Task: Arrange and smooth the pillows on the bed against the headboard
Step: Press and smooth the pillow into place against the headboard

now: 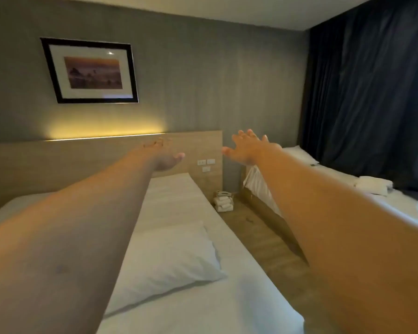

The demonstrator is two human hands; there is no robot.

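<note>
Nearest the camera, a white pillow [169, 261] lies flat on the bed [203, 307], its left part hidden under the left forearm, one corner pointing toward the bed's right edge; its long axis looks to run slantwise across the mattress, not parallel to the headboard [87, 160], though the hidden part makes that unsure. It sits well down the mattress, far short of the headboard, with bare sheet between. Both arms stretch out over it and past it. The left hand [164, 156] is out near the headboard face, fingers loosely spread, thumb out, nothing in it; can't tell if the fingertips touch the wood. The right hand [247, 148] is level with it but off the bed's right side, over the gap with the floor [258, 239], fingers splayed wide, empty. So the key relation: the pillow is behind and below both hands, back toward the body, not ahead of the fingers. The left forearm passes directly over it, so the left hand is likely the nearer one; the right is off to the side. Judgement: the next move needs both hands to come back and down, take the pillow's ends, then carry it up to the headboard and turn it square. Farther off, folded towels [223, 201] on the floor, a second bed [348, 189] with its own pillow [298, 153], dark curtain [372, 92], framed picture [89, 71].
</note>
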